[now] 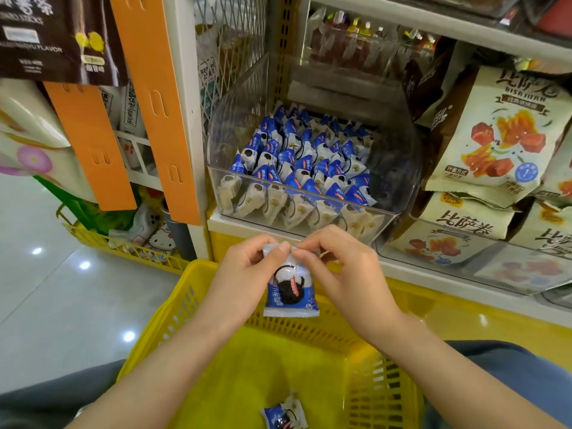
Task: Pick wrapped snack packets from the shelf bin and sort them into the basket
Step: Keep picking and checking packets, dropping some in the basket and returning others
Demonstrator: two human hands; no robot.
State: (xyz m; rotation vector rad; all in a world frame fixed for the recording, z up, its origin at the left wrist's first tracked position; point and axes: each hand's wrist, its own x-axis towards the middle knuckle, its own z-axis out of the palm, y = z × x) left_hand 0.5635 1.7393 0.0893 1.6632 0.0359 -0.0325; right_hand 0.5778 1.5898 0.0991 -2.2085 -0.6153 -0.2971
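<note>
A blue-and-white wrapped snack packet [291, 289] hangs upright over the far rim of the yellow basket [173, 308]. My left hand [247, 274] pinches its top edge from the left and my right hand [340, 274] pinches the same edge from the right. Another packet of the same kind [283, 414] lies on the basket floor near the bottom of the view. Just beyond my hands, a clear shelf bin [235, 119] holds several rows of these packets [309, 162].
Large beige snack bags [501, 134] fill the bin to the right. Orange hanging strips [154, 97] and a white shelf post stand left of the bin. A second yellow basket [123, 246] with goods sits on the shiny floor at left.
</note>
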